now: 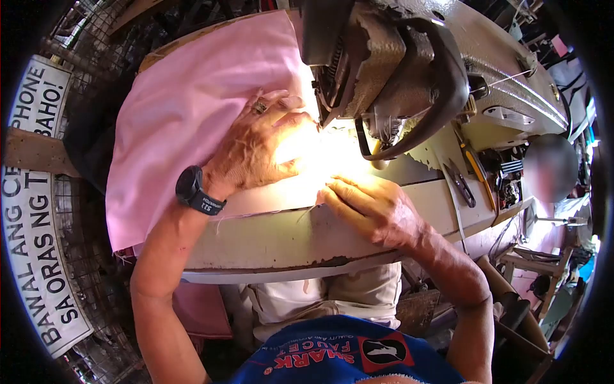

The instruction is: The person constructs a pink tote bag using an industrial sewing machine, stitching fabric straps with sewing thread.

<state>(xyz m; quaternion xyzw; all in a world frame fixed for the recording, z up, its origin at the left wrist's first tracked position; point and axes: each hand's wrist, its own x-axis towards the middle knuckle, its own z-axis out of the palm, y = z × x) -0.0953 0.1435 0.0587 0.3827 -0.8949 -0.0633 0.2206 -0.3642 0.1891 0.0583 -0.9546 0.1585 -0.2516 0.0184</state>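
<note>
A large piece of pink cloth (192,83) lies over the left part of the sewing machine table (268,240). My left hand (249,147), with a dark watch on its wrist, rests on the cloth beside the needle area, its thumb apart from the bent fingers. At the cloth's near edge my right hand (380,208) has its thumb and fingers pressed together on the fabric. Above both hands stands the dark head of the sewing machine (384,70). Strong lamp glare hides the needle and the fingertips closest to it.
Thread snips (460,185) and a yellow-handled tool (476,168) lie right of the machine bed. A lettered sign (38,269) hangs on wire mesh at the left. Another person (551,168) is at the far right. The table's curved front edge runs close to my lap.
</note>
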